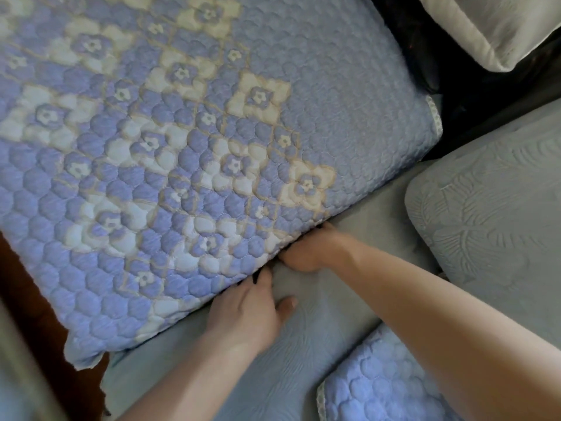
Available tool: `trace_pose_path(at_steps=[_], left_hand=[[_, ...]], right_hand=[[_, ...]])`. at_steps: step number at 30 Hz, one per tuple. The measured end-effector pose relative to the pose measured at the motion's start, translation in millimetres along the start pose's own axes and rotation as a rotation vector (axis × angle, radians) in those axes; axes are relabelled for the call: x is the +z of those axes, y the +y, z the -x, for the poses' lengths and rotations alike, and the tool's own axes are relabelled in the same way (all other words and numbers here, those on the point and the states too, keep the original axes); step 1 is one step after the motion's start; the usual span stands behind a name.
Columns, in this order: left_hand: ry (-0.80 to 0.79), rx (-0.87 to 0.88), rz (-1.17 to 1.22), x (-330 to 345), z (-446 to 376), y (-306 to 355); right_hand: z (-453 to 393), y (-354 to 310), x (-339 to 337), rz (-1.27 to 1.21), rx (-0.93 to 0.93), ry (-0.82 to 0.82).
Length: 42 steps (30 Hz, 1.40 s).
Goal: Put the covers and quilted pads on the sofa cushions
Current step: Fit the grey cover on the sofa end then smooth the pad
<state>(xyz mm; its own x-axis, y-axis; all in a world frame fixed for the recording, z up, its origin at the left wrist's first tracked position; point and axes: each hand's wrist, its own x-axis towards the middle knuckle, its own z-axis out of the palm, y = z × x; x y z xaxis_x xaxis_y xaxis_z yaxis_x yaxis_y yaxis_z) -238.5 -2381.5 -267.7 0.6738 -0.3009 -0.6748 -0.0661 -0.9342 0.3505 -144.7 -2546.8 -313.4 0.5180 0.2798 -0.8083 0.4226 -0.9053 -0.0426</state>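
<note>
Both hands, left (247, 308) and right (306, 250), fingers hidden, grip unclear, reach under the pad (188, 153), probably to tuck its edge against the cushion (318, 323).

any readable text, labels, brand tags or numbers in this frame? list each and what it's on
None. No words, numbers or signs can be read anywhere in the head view.
The blue quilted pad carries only a flower pattern.
The grey cover and the grey cushion show only embossed leaf stitching.
The small blue quilted pad shows only quilting.
</note>
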Motion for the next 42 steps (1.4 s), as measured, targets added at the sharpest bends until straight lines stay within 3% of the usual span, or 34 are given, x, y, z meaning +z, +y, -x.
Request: trace_pose_path(at_steps=[2, 6, 11, 13, 16, 19, 21, 24, 26, 28, 31, 33, 35, 37, 40, 42], left_hand=[[-0.05, -0.005, 0.024, -6, 1, -4], [-0.244, -0.125, 0.413, -28, -17, -11], [-0.116, -0.149, 0.701, -3, -52, -18], [-0.106, -0.16, 0.633, -1, -52, -16], [-0.104, -0.191, 0.349, -13, -10, -2], [0.104, -0.079, 0.111, -7, 73, -6], [0.211, -0.108, 0.09, 10, 104, -34], [0.298, -0.211, 0.061, 38, 108, -80], [0.308, -0.204, 0.093, 44, 103, -91], [0.324, -0.176, 0.204, 38, 107, -97], [0.308, -0.257, 0.549, 27, 132, -118], [0.28, -0.491, 0.796, 34, 149, -141], [0.126, -0.74, 1.057, 49, 153, -168], [-0.006, -0.849, 1.342, 65, 147, -192], [0.008, -0.728, 1.492, 78, 121, -219], [0.081, -0.551, 1.402, 79, 105, -222]], right_hand=[[12, -4, -8, -0.038, 0.002, 0.022], [25, -6, -32, -0.004, -0.066, -0.056], [-2, -4, -5, -0.053, -0.025, -0.034], [-1, -2, -6, -0.123, 0.003, 0.01], [19, -11, -15, -0.1, 0.042, 0.063], [46, -29, -20, -0.121, 0.202, 0.052], [61, -41, -12, -0.012, 0.105, 0.2], [44, -39, 3, -0.026, 0.013, 0.284], [24, -28, 2, -0.151, 0.133, 0.187], [15, -28, 5, -0.169, 0.234, 0.135], [52, -47, 6, -0.146, 0.26, 0.295], [85, -73, 18, -0.226, 0.302, 0.426], [104, -118, 31, -0.307, 0.301, 0.445], [104, -164, 37, -0.38, 0.28, 0.453], [81, -202, 46, -0.43, 0.372, 0.545], [70, -211, 55, -0.368, 0.461, 0.685]])
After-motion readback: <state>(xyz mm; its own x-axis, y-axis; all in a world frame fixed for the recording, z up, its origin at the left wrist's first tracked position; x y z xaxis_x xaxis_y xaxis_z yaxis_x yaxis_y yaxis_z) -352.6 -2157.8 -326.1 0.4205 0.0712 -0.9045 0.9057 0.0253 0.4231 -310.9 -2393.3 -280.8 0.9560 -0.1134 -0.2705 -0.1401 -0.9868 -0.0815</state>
